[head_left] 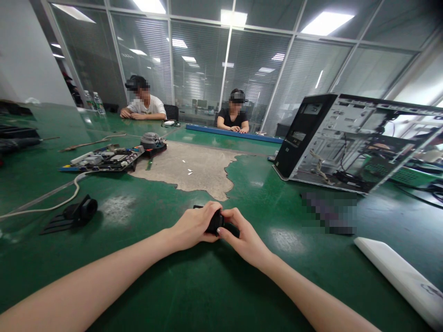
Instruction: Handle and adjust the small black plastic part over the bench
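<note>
Near the middle of the view, both of my hands meet on a small black part (215, 222) whose exact kind I cannot make out. My left hand (194, 225) is wrapped round it from the left and covers much of it. On the other side my right hand (245, 234) grips its right end between thumb and fingers. Below them lies the green tabletop (207, 286). A black plastic piece with a round opening and flat prongs (81, 212) rests to the left, apart from my hands.
A circuit board (107, 157) and a round cooling fan (152, 140) lie at left, near a pale cable (74, 186). At right stand an opened computer case (332, 143) and a white slab (394, 272). Two people sit across the table behind a blue strip (228, 133).
</note>
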`<move>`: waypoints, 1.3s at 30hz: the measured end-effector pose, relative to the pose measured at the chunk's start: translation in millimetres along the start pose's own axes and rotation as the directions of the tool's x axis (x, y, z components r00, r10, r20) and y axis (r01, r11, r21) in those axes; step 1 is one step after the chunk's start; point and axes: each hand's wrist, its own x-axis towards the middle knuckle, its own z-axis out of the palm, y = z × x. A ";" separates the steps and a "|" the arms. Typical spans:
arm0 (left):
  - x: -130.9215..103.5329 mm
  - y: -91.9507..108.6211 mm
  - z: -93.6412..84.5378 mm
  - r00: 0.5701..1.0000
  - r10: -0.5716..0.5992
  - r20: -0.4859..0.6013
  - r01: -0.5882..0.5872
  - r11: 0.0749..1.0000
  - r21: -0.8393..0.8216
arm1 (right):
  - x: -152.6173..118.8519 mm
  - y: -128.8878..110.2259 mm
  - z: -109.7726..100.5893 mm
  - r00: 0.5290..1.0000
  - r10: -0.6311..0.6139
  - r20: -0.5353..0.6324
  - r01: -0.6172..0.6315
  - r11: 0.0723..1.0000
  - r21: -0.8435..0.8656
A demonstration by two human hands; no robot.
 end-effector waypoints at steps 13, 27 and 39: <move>0.0 0.2 -0.6 1.000 0.014 -0.011 -0.014 1.000 -0.006 | 1.0 -0.8 0.1 0.998 0.062 0.006 -0.062 0.996 0.065; 0.0 0.0 -1.4 1.000 0.003 -0.014 -0.004 1.000 -0.011 | 1.2 2.5 0.6 0.997 0.076 0.016 -0.077 0.988 0.135; 0.1 -1.4 1.4 0.999 -0.036 -0.023 0.035 0.999 -0.028 | 4.8 6.3 1.6 0.995 0.099 -0.030 -0.093 0.982 0.162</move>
